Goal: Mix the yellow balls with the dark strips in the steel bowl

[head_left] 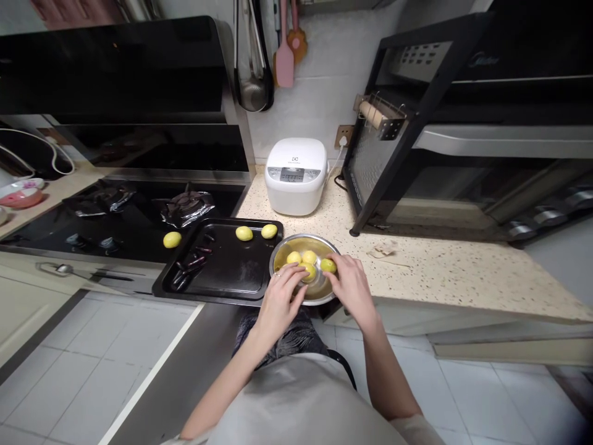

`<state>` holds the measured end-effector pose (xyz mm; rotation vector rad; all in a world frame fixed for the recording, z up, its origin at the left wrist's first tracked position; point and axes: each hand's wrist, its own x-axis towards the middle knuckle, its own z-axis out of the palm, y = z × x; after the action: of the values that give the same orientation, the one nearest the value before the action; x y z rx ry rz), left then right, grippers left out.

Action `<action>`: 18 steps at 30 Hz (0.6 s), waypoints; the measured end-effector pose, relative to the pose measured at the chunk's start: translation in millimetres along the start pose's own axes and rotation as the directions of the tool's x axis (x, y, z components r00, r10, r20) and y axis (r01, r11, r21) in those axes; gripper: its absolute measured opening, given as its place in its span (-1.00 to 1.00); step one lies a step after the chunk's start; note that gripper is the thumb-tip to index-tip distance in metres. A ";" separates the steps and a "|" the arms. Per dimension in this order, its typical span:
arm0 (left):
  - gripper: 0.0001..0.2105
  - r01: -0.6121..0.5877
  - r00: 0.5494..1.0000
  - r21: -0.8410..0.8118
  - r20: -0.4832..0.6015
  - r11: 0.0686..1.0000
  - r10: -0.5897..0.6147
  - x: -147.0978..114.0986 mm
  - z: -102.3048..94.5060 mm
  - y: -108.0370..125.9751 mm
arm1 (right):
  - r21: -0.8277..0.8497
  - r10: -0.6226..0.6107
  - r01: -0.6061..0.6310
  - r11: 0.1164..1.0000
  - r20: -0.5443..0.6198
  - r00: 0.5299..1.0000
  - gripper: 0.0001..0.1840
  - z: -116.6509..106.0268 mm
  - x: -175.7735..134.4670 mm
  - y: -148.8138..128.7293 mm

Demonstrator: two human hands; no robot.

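Note:
A round metal bowl (277, 252) at the counter's front edge holds several yellow lemons (309, 256). My right hand (353, 283) pinches a greener-looking lemon (328, 266) between thumb and fingers at the bowl's right side. Over the bowl's left side, my left hand (281, 296) curls its fingers and thumb around another lemon (308, 272), partly hidden by the fingertips. Left of the bowl lies a black baking tray (231, 266) with two lemons (244, 233) along its far side and several small dark, glossy pieces at its left. One more lemon (172, 240) rests on the stove, beyond the tray.
Behind the bowl stands a white rice cooker (296, 179), plugged into the wall. A black rack (384, 123) with an oven (486, 185) takes up the right. The gas stove (134, 216) is at the left. Utensils, including a pink spatula (285, 62), hang above.

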<state>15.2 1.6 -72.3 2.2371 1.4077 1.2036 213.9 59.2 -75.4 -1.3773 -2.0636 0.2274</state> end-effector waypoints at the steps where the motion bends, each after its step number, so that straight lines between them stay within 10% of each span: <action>1: -0.76 -0.005 1.000 0.009 0.014 1.000 0.005 -2.4 1.3 -1.2 | -0.031 -0.018 0.019 0.999 0.033 0.999 -0.72 1.5 2.5 0.4; 18: -0.74 0.000 0.999 0.019 0.047 1.000 -0.001 -10.3 7.5 -8.2 | -0.029 -0.133 0.138 0.990 0.123 0.983 -0.53 14.7 15.1 10.3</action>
<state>13.5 -1.2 -87.1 2.2620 1.4076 1.1351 209.3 79.9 -85.5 -1.2661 -2.2627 0.2194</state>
